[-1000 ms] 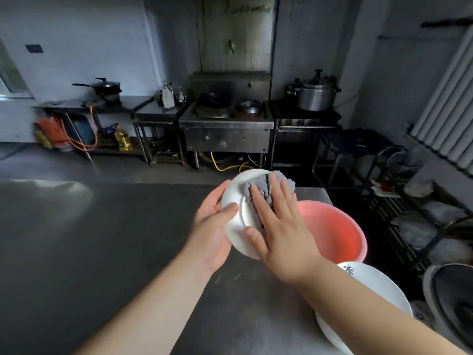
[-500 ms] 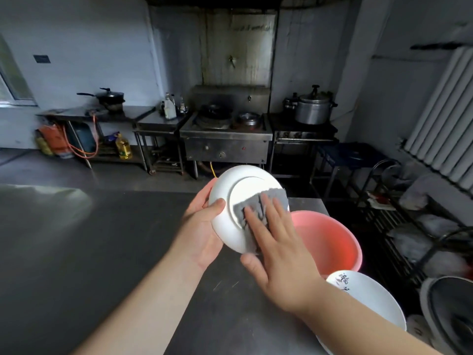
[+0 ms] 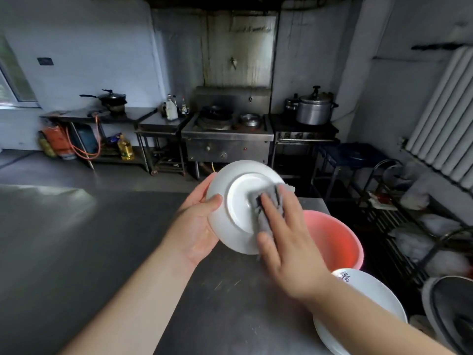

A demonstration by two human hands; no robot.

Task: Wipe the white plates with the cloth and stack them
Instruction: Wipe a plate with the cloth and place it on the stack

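Note:
A white plate is held tilted above the steel table, its underside facing me. My left hand grips its left rim, thumb on the underside and fingers behind. My right hand presses a grey cloth flat against the plate's base with straight fingers. A stack of white plates with a dark mark on the rim sits at the table's near right, partly hidden by my right forearm.
A pink basin stands on the steel table just behind my right hand. Across the floor are a stove and a large pot. A wire rack stands to the right.
The plate has been turned so its underside faces me and has risen a little. My right hand with the cloth has slid from the top of the plate to its lower right.

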